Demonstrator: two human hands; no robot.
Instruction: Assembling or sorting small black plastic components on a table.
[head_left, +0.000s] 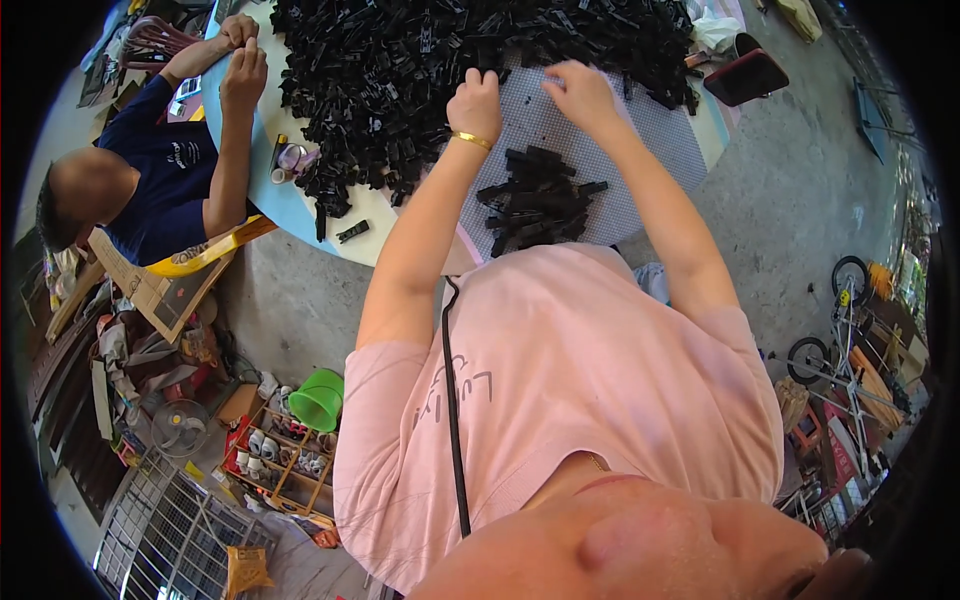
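Note:
A large heap of small black plastic parts [370, 70] covers the far and left part of the table. My left hand [475, 105], with a gold bracelet at the wrist, is at the heap's near edge, its fingers curled closed. Whatever it grips is hidden. To its right, my right hand [583, 95] hovers over a grey-blue mesh mat [640, 150]. Its thumb and forefinger are a little apart, and nothing shows between them. A smaller pile of longer black parts [540, 200] lies on the mat between my forearms, close to my body.
A co-worker in a dark blue shirt [160, 185] sits at the table's left, both hands raised together at its edge. Small jars [290, 160] and one loose black part [353, 231] are near that side. A dark red phone case [745, 78] shows at the right edge.

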